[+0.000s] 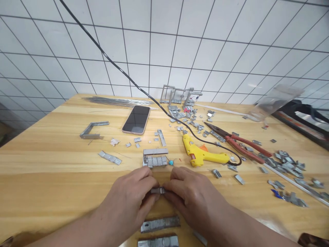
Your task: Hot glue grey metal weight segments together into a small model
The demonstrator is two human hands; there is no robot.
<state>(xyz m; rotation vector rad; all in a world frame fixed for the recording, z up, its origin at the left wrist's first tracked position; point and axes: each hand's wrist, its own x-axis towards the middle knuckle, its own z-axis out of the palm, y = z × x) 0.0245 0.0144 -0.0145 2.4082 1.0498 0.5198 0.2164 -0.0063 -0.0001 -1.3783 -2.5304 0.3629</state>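
Note:
My left hand (133, 195) and my right hand (191, 192) meet at the middle of the table, each pinching one end of a small grey metal strip (161, 190). The fingers cover most of the strip's ends. Just beyond my fingertips lies a row of joined metal pieces (157, 161) beside a flat metal strip (155, 151). A small teal bit (171, 162) touches or nearly touches that row's right end. Between my forearms, closer to me, are a longer metal strip (160, 224) and a segmented metal piece (158, 242), cut off by the picture's lower edge.
A yellow glue gun (205, 156) with a black cord lies right of centre, near red-handled pliers (239, 142). A phone (136, 120), thin metal rods (115, 100) and a bent metal frame (88, 129) lie left. Metal scraps (289, 163) spread right; a tiled wall (164, 48) stands behind.

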